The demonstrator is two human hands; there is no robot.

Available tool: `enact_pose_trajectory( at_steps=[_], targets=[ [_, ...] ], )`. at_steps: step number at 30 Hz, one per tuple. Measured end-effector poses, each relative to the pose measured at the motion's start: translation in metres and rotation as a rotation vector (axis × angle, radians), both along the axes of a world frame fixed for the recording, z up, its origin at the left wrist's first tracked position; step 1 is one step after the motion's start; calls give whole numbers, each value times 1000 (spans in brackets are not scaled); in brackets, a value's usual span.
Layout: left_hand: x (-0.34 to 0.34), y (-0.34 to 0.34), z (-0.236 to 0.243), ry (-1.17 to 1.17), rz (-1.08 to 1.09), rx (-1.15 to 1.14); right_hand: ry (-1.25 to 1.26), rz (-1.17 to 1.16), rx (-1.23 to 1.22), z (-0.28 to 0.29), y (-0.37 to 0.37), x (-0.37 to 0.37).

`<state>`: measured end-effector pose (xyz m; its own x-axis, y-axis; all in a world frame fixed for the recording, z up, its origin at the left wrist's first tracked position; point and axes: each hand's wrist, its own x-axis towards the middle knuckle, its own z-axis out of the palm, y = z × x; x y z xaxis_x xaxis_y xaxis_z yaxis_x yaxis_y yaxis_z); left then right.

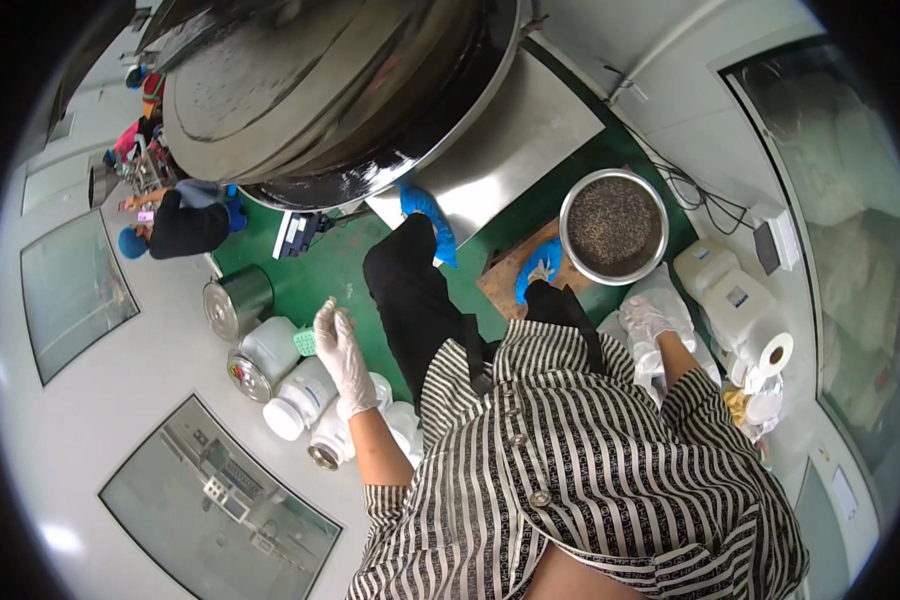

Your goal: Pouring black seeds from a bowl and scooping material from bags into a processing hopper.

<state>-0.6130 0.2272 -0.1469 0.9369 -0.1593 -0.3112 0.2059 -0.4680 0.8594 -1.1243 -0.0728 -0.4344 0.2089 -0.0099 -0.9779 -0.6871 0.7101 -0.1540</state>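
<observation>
My left hand (340, 355) is in a pale translucent glove, raised with loosely bent fingers and nothing visible in it, above white containers (300, 395) and near a green plastic item (308, 340). At the right, my gloved right hand (648, 320) hangs with loosely bent fingers over white plastic bags (650, 285); whether it touches them I cannot tell. A steel bowl of small dark granules (613, 225) stands beyond it. My feet, in blue covers, are on a steel platform (530, 110) and a wooden board (510, 290).
A large round steel vessel (300, 90) fills the upper middle. Co-workers, one in dark clothing (185, 220), are at the upper left. Steel drums (235, 300) stand left. White jerrycans (720, 290), cables (690, 185) and a paper roll (775, 355) lie along the right wall.
</observation>
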Motion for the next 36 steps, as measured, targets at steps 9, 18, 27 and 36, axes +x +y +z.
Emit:
enact_pose_trajectory(
  at_steps=[9,18,27,36],
  targets=[
    [-93,75,-29,135,196,85,-78,343,-450,132,-63,230],
    [-155,84,-83,229,231,237,-233,595,-482,132,-64,262],
    [-233,137,-144,474,234,318,72,558,-417,79,-84,200],
    [-207,119,-177,550,233,183,23,681,-452,99,-62,239]
  ],
)
